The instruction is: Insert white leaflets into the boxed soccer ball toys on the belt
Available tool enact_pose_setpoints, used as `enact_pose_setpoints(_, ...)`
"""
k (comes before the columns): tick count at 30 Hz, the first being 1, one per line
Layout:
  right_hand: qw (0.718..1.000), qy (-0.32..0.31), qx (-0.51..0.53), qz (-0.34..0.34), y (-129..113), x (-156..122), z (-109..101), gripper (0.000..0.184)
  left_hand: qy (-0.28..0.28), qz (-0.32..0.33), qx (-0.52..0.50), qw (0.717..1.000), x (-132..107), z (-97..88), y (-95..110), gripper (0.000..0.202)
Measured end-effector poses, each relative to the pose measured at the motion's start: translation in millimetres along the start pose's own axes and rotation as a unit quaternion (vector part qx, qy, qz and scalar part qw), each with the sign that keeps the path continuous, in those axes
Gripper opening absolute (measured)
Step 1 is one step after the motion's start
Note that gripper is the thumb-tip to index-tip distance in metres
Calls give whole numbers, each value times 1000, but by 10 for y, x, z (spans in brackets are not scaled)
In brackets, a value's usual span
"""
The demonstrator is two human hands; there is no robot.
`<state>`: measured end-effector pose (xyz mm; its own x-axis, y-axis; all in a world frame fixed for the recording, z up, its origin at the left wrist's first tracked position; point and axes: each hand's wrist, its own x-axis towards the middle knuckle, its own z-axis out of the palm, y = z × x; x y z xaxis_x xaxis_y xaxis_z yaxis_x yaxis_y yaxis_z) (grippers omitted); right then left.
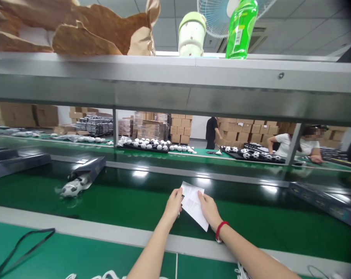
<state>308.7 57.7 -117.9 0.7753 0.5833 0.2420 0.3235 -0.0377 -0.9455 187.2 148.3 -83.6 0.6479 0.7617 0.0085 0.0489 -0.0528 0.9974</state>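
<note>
A folded white paper leaflet (193,202) with fine print is held between both my hands above the dark green conveyor belt (129,201). My left hand (173,205) pinches its left edge, fingers closed on it. My right hand (209,210), with a red band at the wrist, grips the leaflet's right side with the thumb on top. A dark box (90,167) lies on the belt to the left, with a black-and-white ball-shaped item in clear wrap (72,188) sticking out of its end.
A metal shelf (175,83) crosses overhead, holding brown paper, a pale green cup (191,34) and a green bottle (241,28). Trays of ball-shaped items (148,145) sit on the far bench. Two people work at the back right. Dark boxes (323,199) lie on the belt at right; a black strap (21,250) lies near left.
</note>
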Motion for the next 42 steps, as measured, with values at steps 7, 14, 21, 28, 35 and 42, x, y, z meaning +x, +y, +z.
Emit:
enact_pose_setpoints(7,1000,7,-29,-7,47,74,-76,48,14,-18,-48,999,102,14,-49,43)
enact_pose_setpoints(14,997,7,-70,-12,129,155,-136,42,36,16,-28,999,101,-27,-116,32)
enact_pose_setpoints(21,990,-2,-131,-57,142,140,-131,43,36,54,78,995,15,-102,-23,37)
enact_pose_setpoints(28,981,-34,-162,-100,74,109,-118,24,37,34,155,987,77,-125,-152,29)
enact_pose_setpoints(35,984,-75,-133,-91,85,57,-100,17,16,45,206,977,84,-110,-242,11)
enact_pose_setpoints(42,989,-48,-115,-78,97,96,-166,31,55,32,228,972,49,-124,-116,20)
